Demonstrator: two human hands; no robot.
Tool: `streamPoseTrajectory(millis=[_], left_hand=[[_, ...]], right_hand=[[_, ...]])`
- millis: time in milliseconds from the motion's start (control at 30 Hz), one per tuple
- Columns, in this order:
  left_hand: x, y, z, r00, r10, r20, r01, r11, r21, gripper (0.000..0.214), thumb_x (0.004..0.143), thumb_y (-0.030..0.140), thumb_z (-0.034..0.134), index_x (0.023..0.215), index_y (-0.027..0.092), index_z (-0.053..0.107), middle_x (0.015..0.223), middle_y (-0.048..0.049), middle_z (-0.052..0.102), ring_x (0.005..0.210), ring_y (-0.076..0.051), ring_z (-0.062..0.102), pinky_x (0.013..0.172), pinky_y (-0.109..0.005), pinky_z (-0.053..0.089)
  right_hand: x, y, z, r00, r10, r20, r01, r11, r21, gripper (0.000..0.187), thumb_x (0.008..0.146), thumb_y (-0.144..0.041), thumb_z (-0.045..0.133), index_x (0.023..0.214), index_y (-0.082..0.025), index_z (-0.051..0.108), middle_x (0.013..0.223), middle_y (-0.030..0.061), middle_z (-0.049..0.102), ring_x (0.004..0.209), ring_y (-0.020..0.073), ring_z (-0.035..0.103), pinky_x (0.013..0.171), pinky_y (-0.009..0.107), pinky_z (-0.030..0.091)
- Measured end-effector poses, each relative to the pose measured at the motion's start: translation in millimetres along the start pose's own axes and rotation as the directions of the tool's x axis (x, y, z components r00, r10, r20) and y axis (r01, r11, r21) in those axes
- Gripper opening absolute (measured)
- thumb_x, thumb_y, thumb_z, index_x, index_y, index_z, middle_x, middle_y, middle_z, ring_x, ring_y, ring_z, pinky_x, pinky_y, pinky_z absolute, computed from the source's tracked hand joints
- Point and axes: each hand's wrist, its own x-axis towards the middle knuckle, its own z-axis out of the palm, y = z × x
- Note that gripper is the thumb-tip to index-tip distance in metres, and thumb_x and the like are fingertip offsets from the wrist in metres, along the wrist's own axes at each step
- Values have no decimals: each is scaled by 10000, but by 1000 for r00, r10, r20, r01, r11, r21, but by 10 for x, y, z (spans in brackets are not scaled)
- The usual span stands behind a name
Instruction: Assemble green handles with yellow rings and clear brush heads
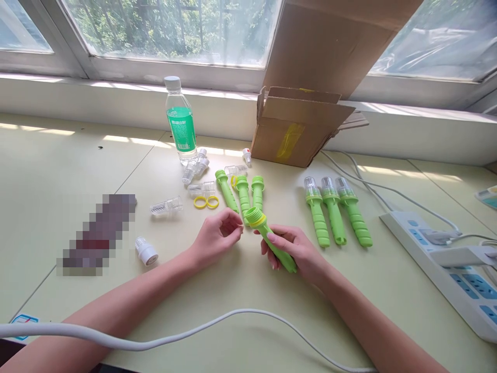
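Note:
My right hand (297,251) is closed round a green flashlight handle (276,243), tilted with its threaded open end up and to the left. A yellow ring (257,221) sits around its neck. Just left of that end, my left hand (219,233) has its fingers curled together, apart from the handle, with nothing visible in them. Behind the hands lie three more green handles (227,190) without caps. Two loose yellow rings (206,202) rest beside clear ribbed caps (166,206). Nearer the left forearm lies a white lamp piece with a clear tip (146,252).
Three green handles with clear caps (331,207) lie in a row at right, near a white power strip (438,274) with cables. A water bottle (181,127) and a cardboard box (297,129) stand at the back. A white cable (233,313) crosses the front; a blurred-out object (99,235) lies left.

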Motion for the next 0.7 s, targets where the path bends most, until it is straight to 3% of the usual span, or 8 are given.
streamPoseTrajectory(millis=[200, 367, 500, 633, 700], left_hand=[[-15, -68, -21, 973, 227, -41, -197, 912, 360, 53, 870, 198, 505, 879, 184, 555, 808, -23, 634, 730, -126, 609, 710, -253, 495], [-49, -54, -38, 916, 395, 63, -332, 663, 671, 77, 875, 181, 484, 904, 173, 555, 808, -27, 655, 724, -146, 611, 636, -259, 467], [-79, 40, -69, 912, 349, 215, -349, 386, 854, 111, 889, 203, 457, 883, 164, 560, 781, -41, 625, 722, -183, 586, 585, -288, 443], [-116, 161, -107, 925, 238, 295, -345, 203, 916, 115, 892, 215, 448, 850, 163, 541, 823, -62, 593, 762, -213, 568, 604, -325, 458], [-137, 215, -129, 931, 186, 313, -343, 156, 926, 113, 892, 215, 450, 829, 163, 528, 843, -73, 579, 782, -222, 563, 627, -336, 470]], right_hand=[[-1, 8, -6, 1000, -8, 9, 8, 1000, 11, 310, 866, -408, 584, 1041, -160, 646, 760, 35, 619, 486, 115, 549, 463, 241, 419], [4, 11, -14, 1000, -20, 10, 20, 1000, 10, 311, 876, -398, 577, 1056, -154, 647, 755, 39, 616, 485, 114, 548, 461, 240, 424], [12, 26, -17, 1000, -21, 10, 21, 1000, 21, 308, 879, -394, 575, 1060, -156, 647, 756, 41, 615, 486, 114, 548, 459, 241, 428], [11, 37, -25, 1000, -26, 9, 26, 999, 34, 306, 880, -392, 573, 1058, -153, 643, 748, 39, 612, 489, 117, 548, 459, 244, 434], [9, 37, -27, 1000, -28, 9, 28, 999, 35, 300, 881, -390, 572, 1050, -152, 640, 750, 38, 613, 488, 116, 548, 458, 243, 432]])
